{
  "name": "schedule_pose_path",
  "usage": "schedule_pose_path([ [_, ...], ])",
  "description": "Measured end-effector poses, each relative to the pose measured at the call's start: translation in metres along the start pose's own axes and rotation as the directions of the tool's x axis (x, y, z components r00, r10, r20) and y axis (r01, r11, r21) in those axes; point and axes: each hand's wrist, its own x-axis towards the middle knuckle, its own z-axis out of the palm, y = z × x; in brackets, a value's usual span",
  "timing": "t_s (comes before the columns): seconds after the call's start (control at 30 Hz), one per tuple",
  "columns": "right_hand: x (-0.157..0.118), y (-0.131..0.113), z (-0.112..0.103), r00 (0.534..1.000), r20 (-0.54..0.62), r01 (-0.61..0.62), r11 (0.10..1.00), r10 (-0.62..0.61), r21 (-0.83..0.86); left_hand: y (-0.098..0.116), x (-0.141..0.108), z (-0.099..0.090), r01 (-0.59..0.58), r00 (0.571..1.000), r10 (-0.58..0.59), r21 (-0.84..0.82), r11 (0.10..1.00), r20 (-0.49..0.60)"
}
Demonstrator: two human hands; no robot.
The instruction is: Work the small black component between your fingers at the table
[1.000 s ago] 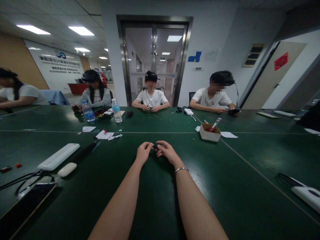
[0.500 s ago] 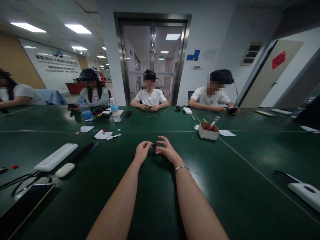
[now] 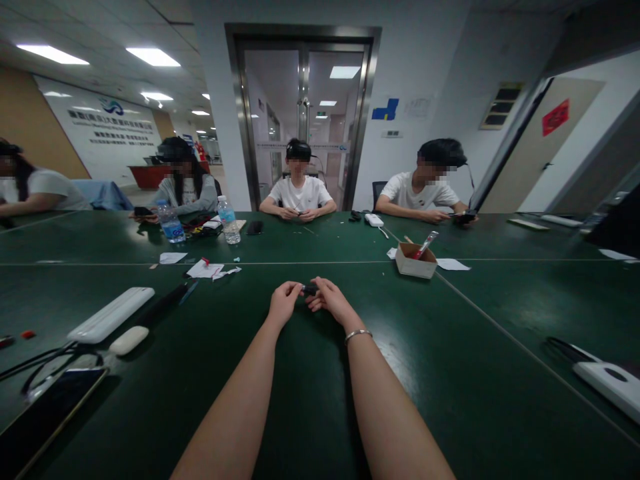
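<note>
Over the middle of the green table (image 3: 320, 373), my left hand (image 3: 285, 301) pinches one end of a small black object (image 3: 309, 291). From the other side, my right hand (image 3: 327, 300) has its fingers closed round the object's right end. What the object is cannot be made out at this size. A metal bracelet (image 3: 359, 335) circles my right wrist.
To the right stands a small cardboard box (image 3: 416, 265) with a tube inside. Paper scraps (image 3: 205, 269), a white power bank (image 3: 111, 315), a white oval case (image 3: 129, 340) and a phone (image 3: 50, 413) lie left. Several people sit across the table near bottles (image 3: 229, 220).
The spread fingers of my right hand have come together on the black object. My left hand keeps its pinch almost unmoved.
</note>
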Motion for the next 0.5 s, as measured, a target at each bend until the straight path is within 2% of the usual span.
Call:
schedule_pose_path([
  [0.17,-0.0030,-0.0031,-0.0026,0.991,0.025,0.129,0.991,-0.130,0.040,0.0005,0.0006,-0.0003,0.006,1.000,-0.006,0.001,1.000,-0.023],
  [0.3,-0.0022,-0.0034,-0.0011,0.997,-0.043,0.064,0.997,-0.062,0.041,0.0001,0.0011,0.0003,0.012,0.999,-0.012,0.009,1.000,-0.030],
  [0.37,-0.0001,-0.0019,0.0005,0.999,-0.030,0.011,1.000,-0.011,-0.006,-0.0005,0.0016,0.0007,0.005,1.000,-0.004,0.008,1.000,-0.028],
  [0.43,0.0008,-0.0006,0.0003,0.999,-0.001,0.032,0.999,-0.032,-0.039,-0.0001,0.0017,0.0008,0.003,0.999,-0.003,0.002,1.000,-0.036],
  [0.5,0.0002,0.0000,-0.0018,0.994,0.002,0.113,0.993,-0.113,-0.019,0.0023,0.0009,0.0003,0.014,0.999,-0.014,-0.003,1.000,-0.051],
])
